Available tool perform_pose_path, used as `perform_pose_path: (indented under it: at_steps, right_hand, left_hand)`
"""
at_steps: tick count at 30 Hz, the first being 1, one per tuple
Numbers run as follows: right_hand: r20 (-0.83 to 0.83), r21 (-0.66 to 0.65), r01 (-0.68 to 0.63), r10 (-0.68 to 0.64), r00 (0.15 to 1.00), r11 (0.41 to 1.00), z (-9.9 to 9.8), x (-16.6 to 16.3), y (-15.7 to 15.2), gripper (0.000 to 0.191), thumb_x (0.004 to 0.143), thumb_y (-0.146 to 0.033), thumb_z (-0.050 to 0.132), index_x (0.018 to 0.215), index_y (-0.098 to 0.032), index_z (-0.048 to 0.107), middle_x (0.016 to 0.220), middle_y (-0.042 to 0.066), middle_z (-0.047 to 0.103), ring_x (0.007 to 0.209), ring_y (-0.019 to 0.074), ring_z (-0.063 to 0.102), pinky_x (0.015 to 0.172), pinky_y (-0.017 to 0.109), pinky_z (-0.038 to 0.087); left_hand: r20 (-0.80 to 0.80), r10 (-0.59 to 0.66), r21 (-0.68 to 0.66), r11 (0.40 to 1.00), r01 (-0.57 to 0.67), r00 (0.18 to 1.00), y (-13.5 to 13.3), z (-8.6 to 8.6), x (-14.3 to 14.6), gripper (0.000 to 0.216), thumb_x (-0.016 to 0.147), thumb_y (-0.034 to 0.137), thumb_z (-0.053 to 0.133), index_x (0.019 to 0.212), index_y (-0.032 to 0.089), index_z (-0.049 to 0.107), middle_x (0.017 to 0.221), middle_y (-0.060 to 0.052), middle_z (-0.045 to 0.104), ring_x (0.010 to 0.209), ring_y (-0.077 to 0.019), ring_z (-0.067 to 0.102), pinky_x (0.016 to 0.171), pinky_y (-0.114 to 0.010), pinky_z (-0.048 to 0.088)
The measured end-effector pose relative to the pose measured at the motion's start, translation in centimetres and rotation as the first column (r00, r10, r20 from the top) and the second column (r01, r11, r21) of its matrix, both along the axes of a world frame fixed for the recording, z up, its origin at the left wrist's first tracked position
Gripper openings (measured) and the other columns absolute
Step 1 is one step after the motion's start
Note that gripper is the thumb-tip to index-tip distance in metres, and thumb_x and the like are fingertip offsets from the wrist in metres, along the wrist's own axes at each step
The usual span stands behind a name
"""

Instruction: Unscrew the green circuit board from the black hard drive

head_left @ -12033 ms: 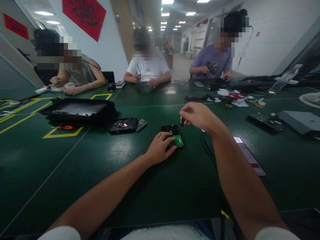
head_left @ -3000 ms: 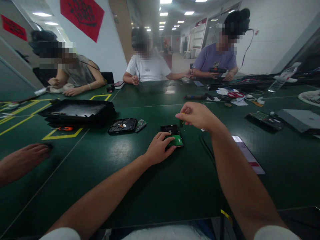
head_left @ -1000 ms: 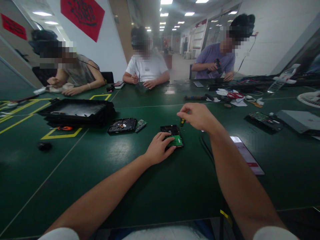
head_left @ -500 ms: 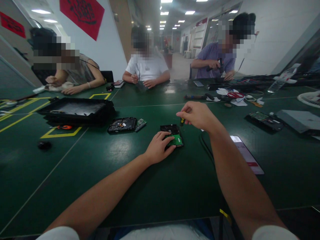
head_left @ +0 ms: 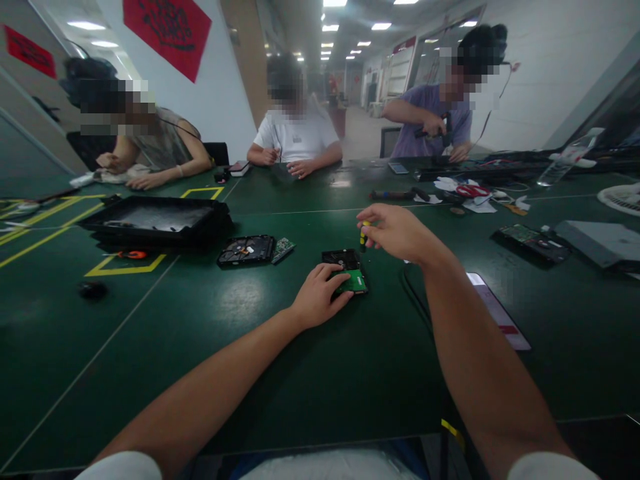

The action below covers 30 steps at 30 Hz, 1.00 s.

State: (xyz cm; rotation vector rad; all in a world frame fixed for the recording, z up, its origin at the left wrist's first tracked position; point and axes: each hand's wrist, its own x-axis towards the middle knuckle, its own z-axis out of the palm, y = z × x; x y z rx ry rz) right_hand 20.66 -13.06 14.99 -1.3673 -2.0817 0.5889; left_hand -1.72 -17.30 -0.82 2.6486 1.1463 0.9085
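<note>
A hard drive with a green circuit board facing up lies on the green table in front of me. My left hand holds it at its left and near side, thumb at the near edge and fingertips across the board. Just beyond the drive's far right corner, my right hand pinches a small yellow-and-black screwdriver upright. Its tip is too small to make out. Left of the drive lie an opened hard drive and a loose circuit board.
Black trays are stacked at the left, an orange-handled tool beside them. To the right lie a phone, a cable, another hard drive and a grey box. Three people sit across the table.
My right hand has shifted its fingers on the screwdriver, and more of the yellow handle shows. My left hand stays on the hard drive. The view has moved slightly.
</note>
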Motion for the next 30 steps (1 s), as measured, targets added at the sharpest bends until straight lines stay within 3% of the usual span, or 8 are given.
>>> perform_pose_path:
  at_steps: [5,9,14,19,25,30]
  right_hand:
    - [0.02,0.001,-0.009,0.009,1.0,1.0,-0.03,-0.14,0.1,0.016,0.1,-0.032,0.063,0.1,-0.02,0.073,0.09,0.006,0.079,0.073,0.0179,0.072,0.071,0.029,0.055]
    - [0.032,0.034,0.025,-0.026,0.999,0.999,0.28,-0.11,-0.27,0.013,0.097,-0.032,0.068,0.099,-0.02,0.073,0.093,0.006,0.079,0.074,0.0177,0.072,0.072,0.029,0.054]
    - [0.045,0.011,0.108,-0.108,0.993,0.994,0.49,-0.11,-0.62,0.026,0.091,-0.044,0.077,0.093,-0.019,0.07,0.086,0.006,0.079,0.063,0.0171,0.071,0.065,0.03,0.054]
    - [-0.02,-0.05,0.013,-0.014,1.0,0.999,0.29,-0.27,-0.46,0.011,0.098,-0.029,0.067,0.101,-0.019,0.071,0.081,0.004,0.078,0.062,0.0156,0.072,0.065,0.027,0.055]
    - [0.026,-0.001,-0.015,0.015,1.0,1.0,0.31,-0.13,-0.3,0.02,0.1,-0.037,0.065,0.096,-0.021,0.076,0.089,0.004,0.079,0.073,0.0183,0.073,0.073,0.03,0.055]
    - [-0.002,-0.015,0.031,-0.031,1.0,0.999,0.47,0.02,-0.49,0.015,0.096,-0.034,0.071,0.1,-0.019,0.074,0.096,0.007,0.081,0.064,0.0155,0.071,0.065,0.028,0.054]
  left_hand:
    - [-0.006,0.0,0.009,1.0,0.0,1.0,0.05,-0.04,0.03,0.042,0.102,0.047,0.061,0.136,0.022,0.066,0.137,-0.016,0.061,0.13,-0.0335,0.056,0.11,-0.057,0.052]
    - [0.004,0.001,0.005,1.0,-0.001,1.0,0.1,-0.1,0.04,0.042,0.101,0.046,0.062,0.136,0.023,0.067,0.137,-0.015,0.062,0.13,-0.0335,0.056,0.11,-0.057,0.052]
    - [0.006,-0.003,0.002,1.0,0.003,1.0,0.05,-0.02,0.09,0.042,0.102,0.046,0.061,0.136,0.022,0.066,0.137,-0.015,0.062,0.13,-0.0332,0.056,0.111,-0.058,0.052]
    - [0.007,0.003,0.003,1.0,-0.003,1.0,0.08,-0.03,0.11,0.041,0.101,0.045,0.063,0.136,0.024,0.067,0.137,-0.015,0.062,0.13,-0.0338,0.056,0.11,-0.059,0.052]
    - [0.012,-0.009,0.005,1.0,0.009,1.0,0.15,-0.07,0.04,0.041,0.101,0.046,0.063,0.136,0.024,0.067,0.137,-0.015,0.062,0.13,-0.0335,0.056,0.11,-0.058,0.052]
    - [0.003,-0.012,-0.011,1.0,0.012,1.0,0.04,0.07,-0.05,0.042,0.102,0.046,0.062,0.137,0.025,0.066,0.137,-0.015,0.061,0.13,-0.0339,0.056,0.111,-0.059,0.052]
